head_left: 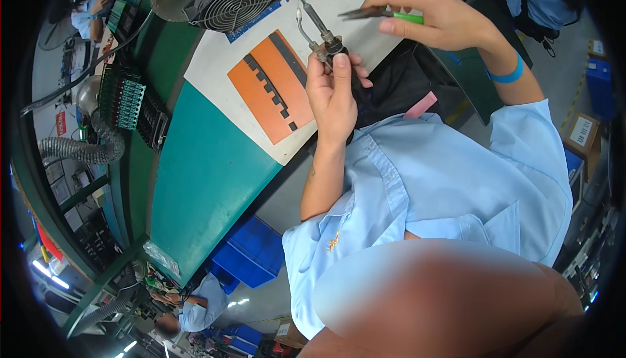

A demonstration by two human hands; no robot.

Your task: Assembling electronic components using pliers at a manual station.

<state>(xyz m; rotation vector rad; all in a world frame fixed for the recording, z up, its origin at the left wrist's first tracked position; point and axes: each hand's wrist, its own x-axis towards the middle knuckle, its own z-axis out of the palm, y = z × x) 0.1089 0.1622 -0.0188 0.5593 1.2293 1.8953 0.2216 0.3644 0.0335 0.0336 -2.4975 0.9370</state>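
Note:
My left hand (pixel 334 97) is closed around a soldering iron (pixel 315 16), its dark shaft pointing up and away from me. A thin bent metal tube (pixel 302 25) with a pale tip runs beside the shaft. To the right, my right hand (pixel 437 15) grips green-handled pliers (pixel 407 17), their long dark jaws pointing left toward the iron. A gap remains between the jaws and the iron. Left of my left hand lies an orange board (pixel 261 109) with a row of small black pieces and a dark strip.
A white sheet (pixel 212 64) covers part of the green bench (pixel 202 156). A fan with a round grille (pixel 244 7) stands at the far side. Green circuit boards (pixel 130 105) and a flexible duct (pixel 85 150) are at left. Blue bins (pixel 254 250) sit below the bench. Other people work nearby.

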